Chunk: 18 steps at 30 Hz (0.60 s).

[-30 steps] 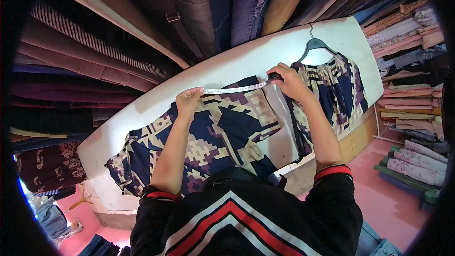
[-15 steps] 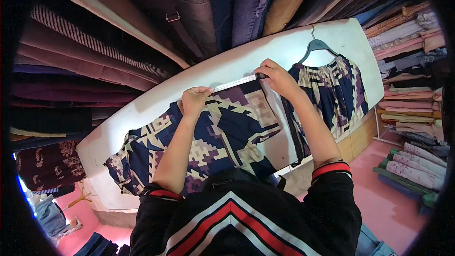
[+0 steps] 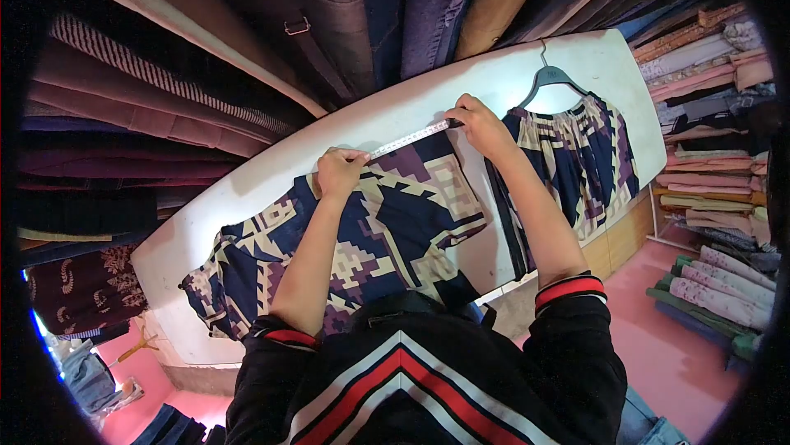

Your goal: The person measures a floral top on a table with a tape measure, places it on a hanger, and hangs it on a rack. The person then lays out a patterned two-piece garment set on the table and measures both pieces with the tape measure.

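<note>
A white tape measure (image 3: 409, 141) is stretched along the far edge of a navy, cream and purple patterned shirt (image 3: 362, 239) spread on a white table. My left hand (image 3: 340, 172) pinches the tape at its left end, over the cloth. At the other end my right hand (image 3: 481, 126) is closed on the tape, and its dark part hangs down beside the shirt. To the right lies a gathered garment (image 3: 568, 144) in the same pattern, on a dark hanger (image 3: 553, 79).
Clothes (image 3: 387, 9) hang in a dense row past the table's far side. Folded garments (image 3: 716, 165) fill racks at the right. The white table (image 3: 263, 177) stands over a pink floor (image 3: 609, 313). A dark red printed cloth (image 3: 86, 284) hangs at the left.
My right hand has shifted slightly up with its end of the tape. My left hand stays almost in place, and the clothes lie as before.
</note>
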{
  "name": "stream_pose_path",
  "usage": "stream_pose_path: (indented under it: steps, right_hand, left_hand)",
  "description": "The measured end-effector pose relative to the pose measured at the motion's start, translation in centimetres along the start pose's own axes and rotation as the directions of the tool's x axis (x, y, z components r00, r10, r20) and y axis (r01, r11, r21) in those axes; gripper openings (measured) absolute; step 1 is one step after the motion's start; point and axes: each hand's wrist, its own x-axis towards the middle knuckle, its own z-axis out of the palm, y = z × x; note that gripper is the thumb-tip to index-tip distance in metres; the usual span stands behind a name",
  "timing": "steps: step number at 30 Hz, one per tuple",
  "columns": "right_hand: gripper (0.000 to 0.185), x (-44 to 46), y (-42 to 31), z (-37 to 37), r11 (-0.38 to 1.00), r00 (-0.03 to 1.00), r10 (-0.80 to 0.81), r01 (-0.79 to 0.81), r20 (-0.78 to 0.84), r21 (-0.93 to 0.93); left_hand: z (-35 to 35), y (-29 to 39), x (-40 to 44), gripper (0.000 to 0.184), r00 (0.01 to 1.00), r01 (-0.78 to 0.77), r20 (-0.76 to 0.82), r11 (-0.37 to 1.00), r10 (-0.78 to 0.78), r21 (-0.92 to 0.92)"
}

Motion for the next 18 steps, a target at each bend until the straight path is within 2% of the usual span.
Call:
stream_pose_path:
  steps: [4,10,13,18]
  right_hand:
    - [0.034,0.08,0.36,0.07,0.999,0.999,0.039,-0.039,0.005,0.022]
    - [0.037,0.06,0.22,-0.02,0.996,0.997,0.071,-0.072,0.021,0.05]
    - [0.037,0.1,0.12,0.13,0.996,0.997,0.078,-0.078,0.004,0.038]
    - [0.036,0.14,0.0,0.06,0.995,0.996,0.087,-0.087,0.006,0.049]
  left_hand:
    - [-0.11,0.18,0.04,0.019,0.998,0.057,0.031,0.998,-0.056,-0.016]
    - [0.14,-0.36,0.19,0.02,1.0,0.017,0.006,1.0,-0.017,-0.016]
    - [0.21,-0.52,0.4,0.02,0.997,0.063,0.058,0.997,-0.06,-0.054]
    - [0.28,-0.59,0.41,0.018,0.997,0.057,0.049,0.996,-0.054,-0.063]
